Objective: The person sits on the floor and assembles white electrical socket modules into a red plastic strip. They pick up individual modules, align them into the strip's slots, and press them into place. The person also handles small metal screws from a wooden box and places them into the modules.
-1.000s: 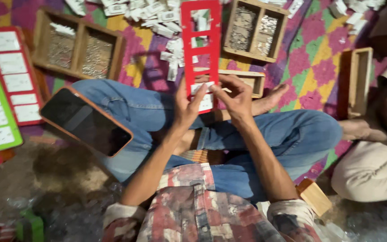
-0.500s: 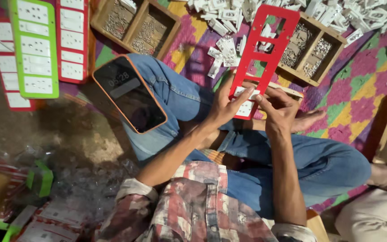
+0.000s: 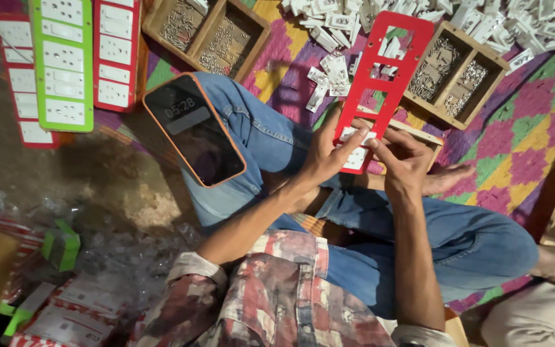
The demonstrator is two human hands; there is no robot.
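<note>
Both grips on red frame (image 3: pixel 387 83), left hand (image 3: pixel 329 154) and right hand (image 3: pixel 406 164) pinching its white socket (image 3: pixel 356 157), phone (image 3: pixel 194 128) on knee left of them

Checkered multicolour mat (image 3: pixel 534 122) over bare dirt floor (image 3: pixel 97 186); warm daylight, soft shadows.

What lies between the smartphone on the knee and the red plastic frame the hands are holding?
In the head view, only blue denim jeans lie between the orange-cased smartphone and the red plastic frame; the left hand grips the frame's near end.
</note>
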